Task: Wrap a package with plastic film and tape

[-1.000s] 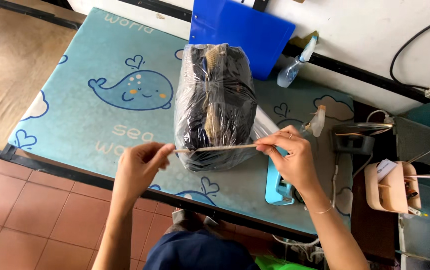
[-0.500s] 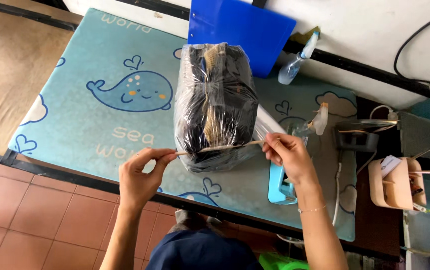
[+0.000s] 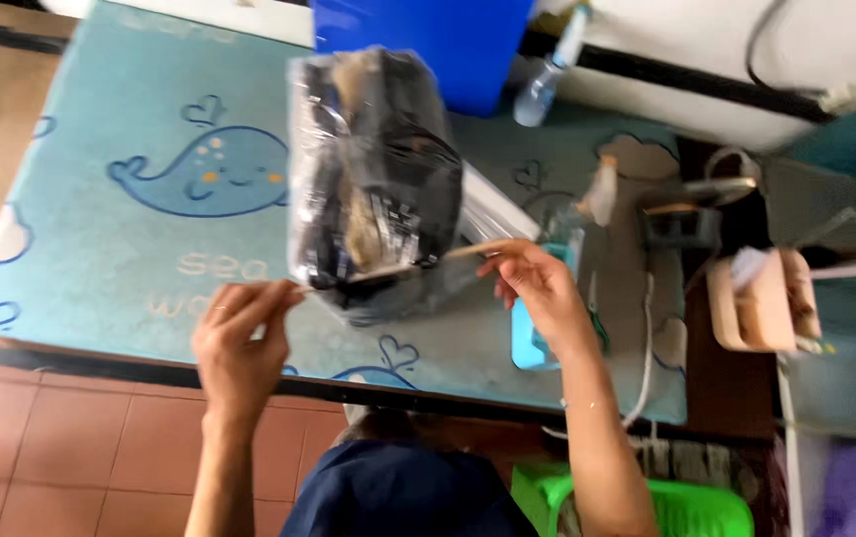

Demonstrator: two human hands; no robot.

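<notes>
A teal mat point(image 3: 100, 259) printed with a cartoon whale covered the table, set over brown floor tiles, with a blue board point(image 3: 428, 40) leaning at the far edge beside a clear bottle point(image 3: 544, 75). To the right sat a tan holder point(image 3: 761, 298) among blurred clutter, and a green stool point(image 3: 686, 507) showed below.

The bundle point(image 3: 373, 179) — dark items sealed in clear plastic — was lifted and tilted over the mat's middle, near edge low. The left hand point(image 3: 239, 343) was closed in a pinch on one end of a thin tan strip point(image 3: 478, 249) running across the bundle's lower part; the right hand point(image 3: 537, 283) pinched the other end, fingers curled. Whether the strip was tape or a tie, the blur hid.

Risk, as a judgement: the bundle seemed to hang mostly from that strip, so a slip at either pinch could drop it onto the mat or roll it off the near edge. Uneven pull could slide the strip off the slick plastic or tear the wrap. The bottle stood close enough behind to be knocked if the bundle swung back.

Against the earlier frame — the bundle had risen and tipped, the left hand had dropped lower and further left, and the view had swung with heavy motion blur.
</notes>
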